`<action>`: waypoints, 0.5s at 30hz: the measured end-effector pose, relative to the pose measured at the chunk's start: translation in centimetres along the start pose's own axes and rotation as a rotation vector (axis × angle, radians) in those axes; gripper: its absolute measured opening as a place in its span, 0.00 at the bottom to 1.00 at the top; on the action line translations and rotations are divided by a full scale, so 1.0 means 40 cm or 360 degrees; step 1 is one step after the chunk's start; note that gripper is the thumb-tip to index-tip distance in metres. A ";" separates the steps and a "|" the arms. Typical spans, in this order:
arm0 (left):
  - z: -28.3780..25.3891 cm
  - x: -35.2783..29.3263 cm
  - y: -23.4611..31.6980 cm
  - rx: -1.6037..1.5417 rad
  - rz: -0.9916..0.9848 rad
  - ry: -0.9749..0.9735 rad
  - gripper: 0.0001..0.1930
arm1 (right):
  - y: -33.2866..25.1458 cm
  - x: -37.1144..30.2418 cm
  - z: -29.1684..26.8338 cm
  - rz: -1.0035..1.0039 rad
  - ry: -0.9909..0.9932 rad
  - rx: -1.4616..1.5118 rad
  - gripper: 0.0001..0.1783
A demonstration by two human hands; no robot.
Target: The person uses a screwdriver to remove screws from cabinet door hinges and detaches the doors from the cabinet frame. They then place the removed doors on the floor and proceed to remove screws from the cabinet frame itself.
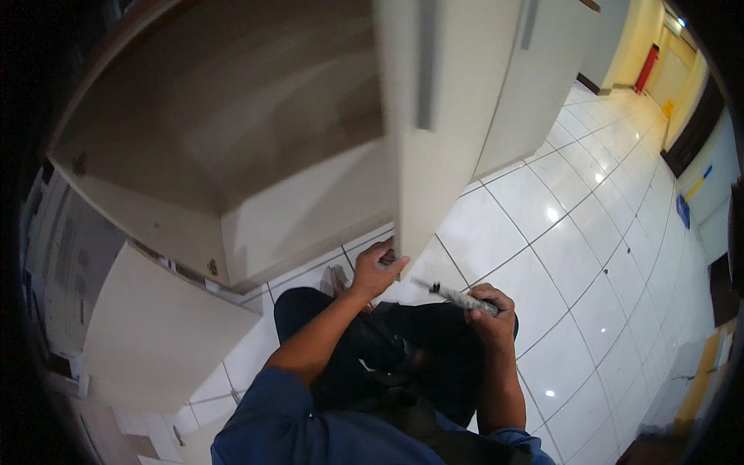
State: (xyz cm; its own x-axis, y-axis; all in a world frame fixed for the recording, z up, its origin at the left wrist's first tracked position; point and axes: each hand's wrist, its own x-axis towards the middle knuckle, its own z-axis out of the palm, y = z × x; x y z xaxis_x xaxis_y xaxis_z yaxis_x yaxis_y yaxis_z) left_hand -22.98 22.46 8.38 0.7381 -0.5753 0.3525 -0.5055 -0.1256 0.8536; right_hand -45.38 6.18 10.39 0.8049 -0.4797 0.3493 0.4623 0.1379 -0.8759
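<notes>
A pale cabinet door (446,167) stands swung out in front of me, with a long grey handle on its face. My left hand (375,273) is closed around the door's lower corner, thumb and fingers against its edge. Something small and dark shows by those fingers, too unclear to name. To the right, over my lap, my right hand (494,316) grips a slim tool with a mottled grey handle (468,301). A black collar and a thin shaft or blade point left toward the door's corner, apart from it.
The open cabinet (302,205) has bare inner walls and metal hinge parts (212,266) on its left side. A second pale panel (155,333) hangs out at the left. White tiled floor (573,263) extends right; a red object (646,70) stands far off.
</notes>
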 end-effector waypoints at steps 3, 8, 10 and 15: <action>0.048 -0.021 0.048 -0.0156 0.0104 -0.0066 0.24 | -0.085 -0.017 0.074 0.0109 0.0032 0.0402 0.25; 0.143 -0.042 0.074 -0.0153 0.0344 -0.0369 0.30 | -0.167 0.028 0.190 -0.0198 0.0065 -0.0164 0.24; 0.162 -0.037 0.094 -0.0208 0.0367 -0.0542 0.32 | -0.182 0.053 0.203 -0.0459 0.0129 -0.0898 0.23; 0.263 -0.035 0.110 -0.0482 0.0391 -0.0627 0.35 | -0.213 0.123 0.190 -0.0764 0.0167 -0.1926 0.27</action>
State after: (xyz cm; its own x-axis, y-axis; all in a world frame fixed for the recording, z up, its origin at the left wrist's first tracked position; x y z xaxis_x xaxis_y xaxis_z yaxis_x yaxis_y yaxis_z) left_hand -30.93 14.21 7.62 0.3623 -0.8246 0.4345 -0.4474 0.2550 0.8572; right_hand -42.54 9.22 22.11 0.5962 -0.3354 0.7294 0.0237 -0.9008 -0.4336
